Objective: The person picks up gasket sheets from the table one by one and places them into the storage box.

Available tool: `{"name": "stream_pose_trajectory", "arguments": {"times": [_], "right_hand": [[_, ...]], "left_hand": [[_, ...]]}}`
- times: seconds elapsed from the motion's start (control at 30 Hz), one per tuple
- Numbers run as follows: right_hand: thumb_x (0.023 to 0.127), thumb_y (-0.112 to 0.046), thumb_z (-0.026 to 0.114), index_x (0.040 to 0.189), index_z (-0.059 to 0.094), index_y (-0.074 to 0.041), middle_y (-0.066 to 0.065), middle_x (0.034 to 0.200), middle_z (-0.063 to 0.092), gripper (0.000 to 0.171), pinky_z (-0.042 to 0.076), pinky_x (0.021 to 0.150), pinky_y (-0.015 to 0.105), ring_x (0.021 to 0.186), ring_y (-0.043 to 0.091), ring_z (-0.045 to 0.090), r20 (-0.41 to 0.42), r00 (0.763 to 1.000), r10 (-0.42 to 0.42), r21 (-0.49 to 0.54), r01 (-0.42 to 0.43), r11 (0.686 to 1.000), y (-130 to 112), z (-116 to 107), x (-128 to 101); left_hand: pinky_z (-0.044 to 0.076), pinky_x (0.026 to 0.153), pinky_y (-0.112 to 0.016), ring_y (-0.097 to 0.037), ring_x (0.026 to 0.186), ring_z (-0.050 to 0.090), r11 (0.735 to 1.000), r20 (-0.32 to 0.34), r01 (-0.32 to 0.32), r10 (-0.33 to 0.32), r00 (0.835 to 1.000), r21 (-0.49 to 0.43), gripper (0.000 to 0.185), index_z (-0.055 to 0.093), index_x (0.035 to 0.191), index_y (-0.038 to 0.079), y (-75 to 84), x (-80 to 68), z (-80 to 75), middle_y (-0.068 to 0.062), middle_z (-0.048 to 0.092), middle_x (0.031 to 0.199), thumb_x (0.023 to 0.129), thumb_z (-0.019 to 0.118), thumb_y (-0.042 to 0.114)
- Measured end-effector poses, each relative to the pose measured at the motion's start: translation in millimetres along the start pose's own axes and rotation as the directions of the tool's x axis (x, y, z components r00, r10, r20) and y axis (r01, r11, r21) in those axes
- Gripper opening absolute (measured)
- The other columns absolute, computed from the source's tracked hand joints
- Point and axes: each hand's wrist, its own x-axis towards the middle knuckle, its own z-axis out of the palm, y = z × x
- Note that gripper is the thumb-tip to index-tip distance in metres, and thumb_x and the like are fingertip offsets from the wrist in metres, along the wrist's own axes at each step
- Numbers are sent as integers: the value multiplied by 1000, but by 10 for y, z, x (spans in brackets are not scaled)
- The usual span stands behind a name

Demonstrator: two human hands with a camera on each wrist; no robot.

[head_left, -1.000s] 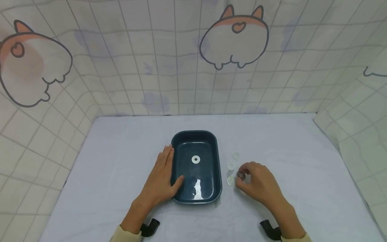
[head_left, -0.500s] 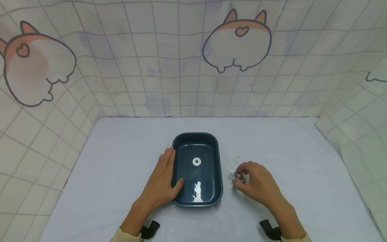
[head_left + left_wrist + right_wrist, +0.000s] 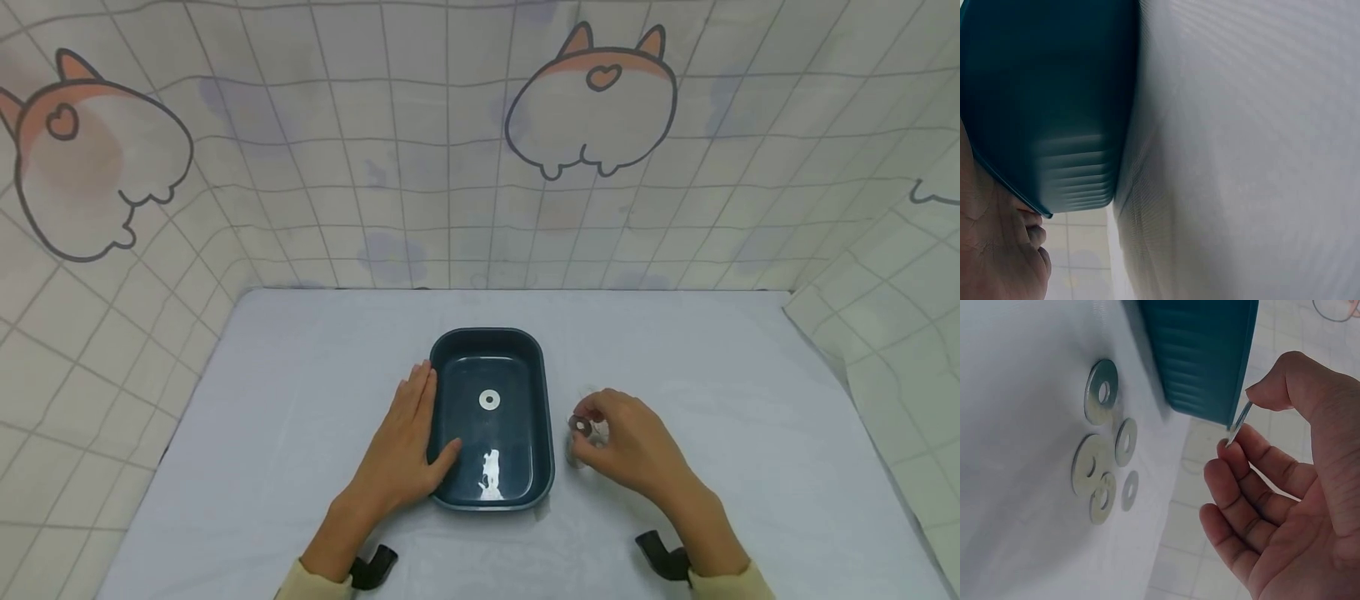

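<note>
A dark teal rectangular tray (image 3: 491, 483) stands mid-table with one flat metal washer (image 3: 489, 400) on its floor. My left hand (image 3: 397, 442) lies along the tray's left rim, fingers straight, thumb over the edge; the left wrist view shows the palm (image 3: 997, 250) beside the rim. Right of the tray, my right hand (image 3: 633, 442) pinches a washer (image 3: 580, 426) between thumb and fingertips, raised off the cloth. In the right wrist view that washer (image 3: 1239, 425) is seen nearly edge-on. Several more washers (image 3: 1102, 394) lie on the cloth below, partly hidden by the hand in the head view.
White cloth (image 3: 315, 375) covers the table. A tile-patterned curtain (image 3: 420, 167) with cartoon drawings hangs behind and at both sides. Black curved mounts (image 3: 373, 568) sit at the wrists. A small clear piece (image 3: 542, 508) shows by the tray's lower right corner.
My right hand has lifted a washer from among the others and moved slightly left, toward the tray. The left hand keeps its place at the rim. The head view has shifted a little.
</note>
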Motion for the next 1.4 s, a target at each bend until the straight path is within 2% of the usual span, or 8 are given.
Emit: {"name": "stream_pose_trajectory", "arguments": {"times": [0.2, 0.8, 1.1, 1.4], "right_hand": [[82, -14, 79, 98, 76, -14, -1, 91, 73, 16, 60, 76, 35, 87, 16, 68, 0, 1000, -23, -7, 23, 1000, -32, -34, 56], [85, -17, 78, 106, 77, -11, 3, 99, 75, 22, 64, 83, 39, 96, 25, 71, 30, 999, -21, 7, 21, 1000, -199, -92, 260], [86, -20, 79, 107, 76, -11, 2, 101, 77, 23, 63, 85, 39, 97, 23, 70, 54, 997, -50, -17, 51, 999, -272, -103, 383], [86, -17, 79, 108, 76, -10, 1, 102, 76, 24, 63, 88, 39, 99, 22, 69, 77, 994, -80, 8, 80, 997, -329, -102, 454]], "left_hand": [[18, 138, -49, -25, 169, 8, 1000, 1, 0, 0, 1000, 4, 99, 9, 170, 5, 0, 3, -2, -6, 3, 182, 98, 61, 49], [20, 137, -50, -26, 169, 10, 1000, -3, -10, 10, 1000, 12, 97, 12, 170, 3, 4, 10, -12, -9, 7, 181, 99, 60, 48], [19, 137, -50, -26, 169, 11, 1000, 3, 1, -1, 1000, 9, 98, 12, 170, 4, 8, -1, -19, -7, 5, 181, 98, 61, 48], [20, 137, -50, -27, 169, 11, 1000, -2, -7, 7, 1000, 7, 98, 12, 170, 3, 4, -2, -30, -9, 6, 181, 99, 61, 48]]}}
